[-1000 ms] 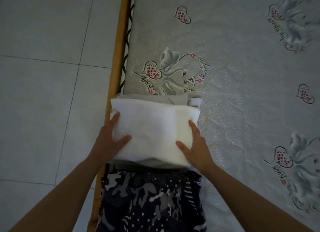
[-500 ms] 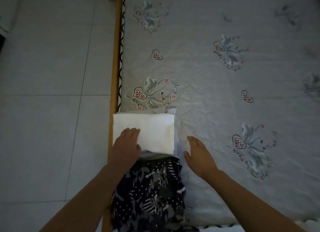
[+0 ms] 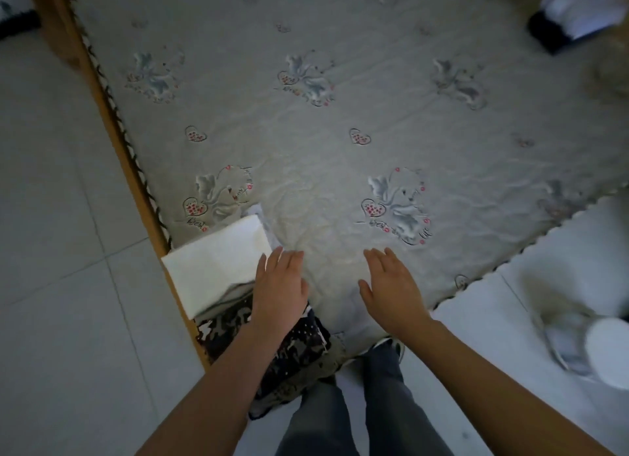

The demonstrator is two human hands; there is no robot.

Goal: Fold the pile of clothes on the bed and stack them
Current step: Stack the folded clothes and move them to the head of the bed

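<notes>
Both hands point(image 3: 280, 292) have left the folded white cloth point(image 3: 218, 268), fingers beside it.

Single head view, steeply downward over bed point(image 3: 340, 122), edges somewhat blurred.

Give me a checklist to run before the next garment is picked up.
1. Left hand free: ok, fingers straight, holding nothing.
2. Right hand free: ok, open over the bed.
3. White fold placed on the stack: ok, lying flat at the bed's corner.
4. Stack square: not ok, the camo garment under it sticks out toward the person.
5. Next garment located: cannot tell, only blurred dark and white cloth at the far right.
</notes>
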